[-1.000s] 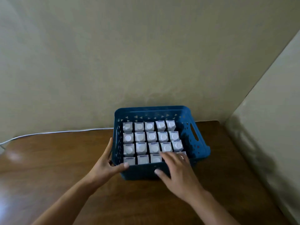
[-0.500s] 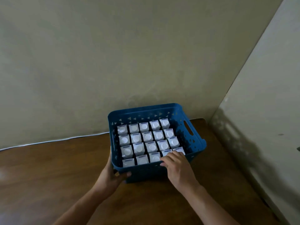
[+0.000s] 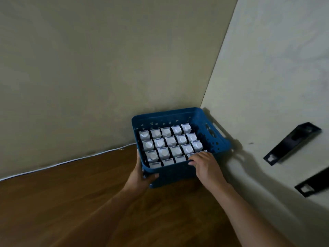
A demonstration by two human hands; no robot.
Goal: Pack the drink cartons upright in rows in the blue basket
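Blue basket (image 3: 179, 114), centre frame, drink cartons (image 3: 170, 141) upright in rows: left hand (image 3: 140, 175) grips near-left corner, right hand (image 3: 204, 166) curls over near rim; steady squarely.

nothing legible here. the drink cartons (image 3: 170, 141) standing in the blue basket (image 3: 220, 141) each carry a small dark strip along the top edge, maybe print, but it's too small and blurred to make out a single letter or number. the round white caps are blank. no readable marking on the basket's walls either, only cut-out triangles and holes. no brand, no sign anywhere.
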